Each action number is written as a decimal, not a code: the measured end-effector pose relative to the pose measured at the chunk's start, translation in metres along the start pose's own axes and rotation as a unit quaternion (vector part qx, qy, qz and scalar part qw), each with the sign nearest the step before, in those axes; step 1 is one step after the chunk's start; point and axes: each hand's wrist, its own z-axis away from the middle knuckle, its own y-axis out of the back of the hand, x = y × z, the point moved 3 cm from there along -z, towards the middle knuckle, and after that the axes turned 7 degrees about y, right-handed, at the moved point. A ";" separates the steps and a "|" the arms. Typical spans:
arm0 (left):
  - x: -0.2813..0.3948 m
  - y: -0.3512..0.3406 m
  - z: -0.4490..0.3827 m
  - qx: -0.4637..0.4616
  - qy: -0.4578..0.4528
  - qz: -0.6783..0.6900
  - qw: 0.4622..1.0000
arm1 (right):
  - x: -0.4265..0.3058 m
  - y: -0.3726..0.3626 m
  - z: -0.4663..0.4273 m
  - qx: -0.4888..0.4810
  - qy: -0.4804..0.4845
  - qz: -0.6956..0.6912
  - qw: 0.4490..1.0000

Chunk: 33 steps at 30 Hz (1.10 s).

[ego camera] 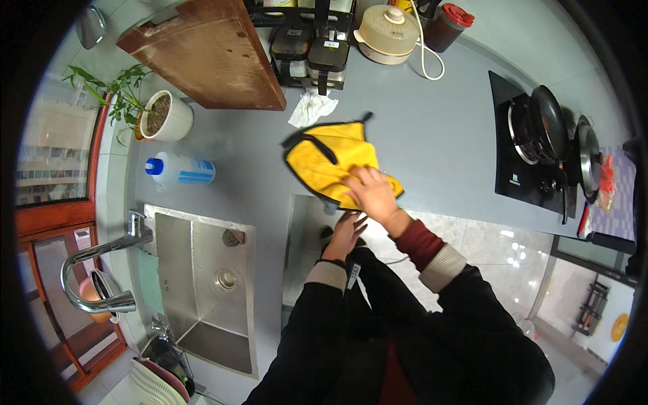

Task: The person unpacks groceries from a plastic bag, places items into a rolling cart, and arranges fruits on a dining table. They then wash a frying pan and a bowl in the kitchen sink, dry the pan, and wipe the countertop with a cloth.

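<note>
A yellow cloth with dark edging lies rumpled across the grey countertop near its front edge. From above, my right hand grips the cloth near its lower right part, fingers bent into the fabric. My left hand is just below the cloth, by the counter's front edge, with its fingers apart. Nothing shows in that hand, though the fingertips are partly hidden close to the cloth. A crumpled white tissue rests just beyond the cloth.
Left of the cloth are a stainless-steel sink, a chrome faucet, a blue-capped bottle and a potted plant. Behind stand a wooden board, spice rack and electric cooker. A gas stove with pans is right.
</note>
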 end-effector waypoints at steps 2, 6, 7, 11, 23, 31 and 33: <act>-0.003 -0.012 0.031 -0.075 0.074 0.058 0.993 | -0.005 0.031 0.019 0.003 -0.079 -0.118 0.990; 0.023 -0.073 0.100 -0.289 -0.004 0.112 0.951 | -0.054 0.074 0.041 -0.079 -0.077 -0.252 0.961; 0.024 -0.096 0.112 -0.297 -0.062 0.137 0.943 | -0.066 0.085 0.044 -0.029 -0.047 -0.130 0.990; 0.018 -0.167 0.133 -0.276 -0.353 0.370 0.814 | -0.084 0.083 0.040 -0.006 -0.090 -0.071 0.993; 0.125 -0.080 0.172 -0.314 -0.081 0.195 0.926 | -0.093 0.089 -0.049 0.108 -0.072 -0.076 0.989; 0.179 -0.010 0.234 -0.209 -0.176 0.153 0.950 | -0.006 -0.004 -0.163 0.042 -0.213 0.046 0.975; 0.175 -0.001 0.236 -0.191 -0.169 0.146 0.956 | 0.032 -0.037 -0.189 -0.045 -0.214 0.099 0.971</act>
